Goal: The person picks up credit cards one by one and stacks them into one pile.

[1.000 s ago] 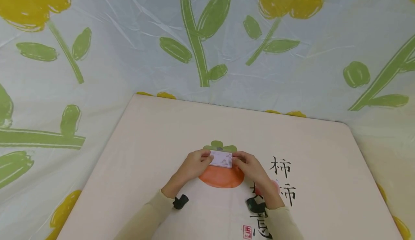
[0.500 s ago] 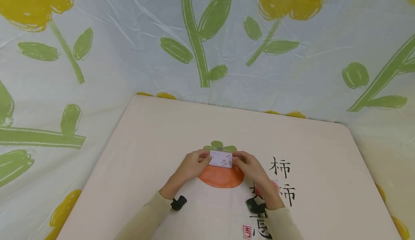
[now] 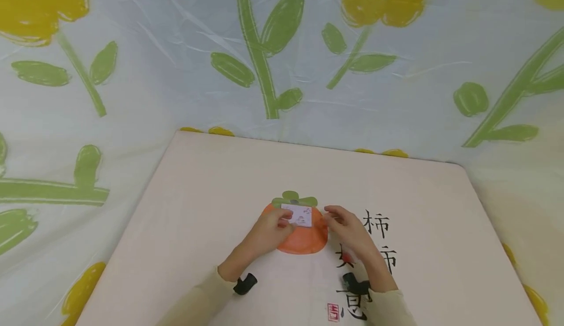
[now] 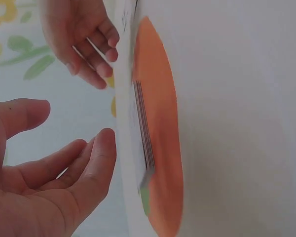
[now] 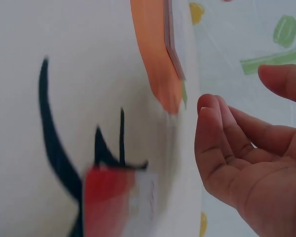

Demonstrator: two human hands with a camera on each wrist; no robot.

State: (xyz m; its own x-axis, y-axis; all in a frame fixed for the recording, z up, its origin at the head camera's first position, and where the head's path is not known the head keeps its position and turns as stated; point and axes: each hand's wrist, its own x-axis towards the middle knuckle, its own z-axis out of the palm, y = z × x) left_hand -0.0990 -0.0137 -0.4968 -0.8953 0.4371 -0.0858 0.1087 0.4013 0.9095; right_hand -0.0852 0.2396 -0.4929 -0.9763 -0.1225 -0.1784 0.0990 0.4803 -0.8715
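A thin stack of pale cards [image 3: 303, 215] lies flat on the printed orange persimmon [image 3: 304, 242]; its layered edge [image 4: 145, 126] shows in the left wrist view. My left hand [image 3: 267, 232] hovers at the stack's left side, thumb and fingers parted with nothing between them. To the right of the cards, my right hand [image 3: 350, 229] is apart from them, its fingers [image 5: 212, 138] loosely bent and holding nothing. Partly hidden beneath the right wrist, a red and white flat item [image 5: 116, 202] rests on the mat.
The pale table mat [image 3: 211, 179] carries black brushed characters [image 3: 376, 224] and a red seal print [image 3: 333, 312] at the right. A flowered cloth [image 3: 176, 71] hangs behind and beside the table. Black straps [image 3: 245, 284] sit at both wrists.
Both hands held the card stack by its edges before; now they have let go. The right hand has drawn off to the right, and the left hand's fingers have spread over the left edge.
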